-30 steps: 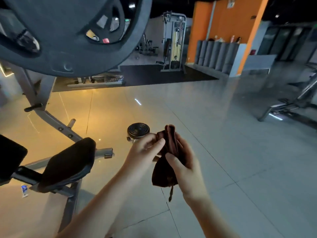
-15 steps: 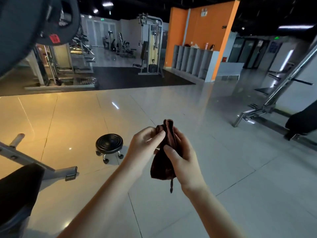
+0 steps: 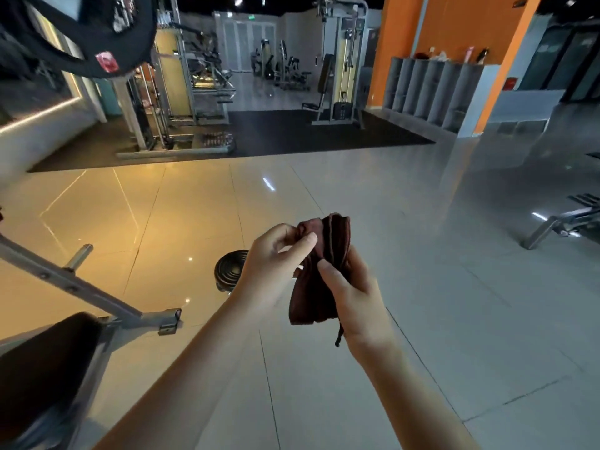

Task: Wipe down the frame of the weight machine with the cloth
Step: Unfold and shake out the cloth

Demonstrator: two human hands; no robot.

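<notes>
We've got the cloth (image 3: pixel 319 280) bunched in both hands: right hand (image 3: pixel 354 297) wraps it, left hand (image 3: pixel 276 264) pinches its top edge; frame (image 3: pixel 81 287) sits down-left of our grip.

The left hand (image 3: pixel 274 264) is hiding part of the round stool (image 3: pixel 231 270); the picture's edge is cutting off the black pad (image 3: pixel 42 371) and the blurred weight plate (image 3: pixel 74 34) at the top left

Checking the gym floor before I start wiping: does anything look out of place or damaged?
Nothing stands out. The dark red cloth is bunched between the left hand and right hand, not yet on the grey frame bar. A small black stool stands upright on the floor.
</notes>
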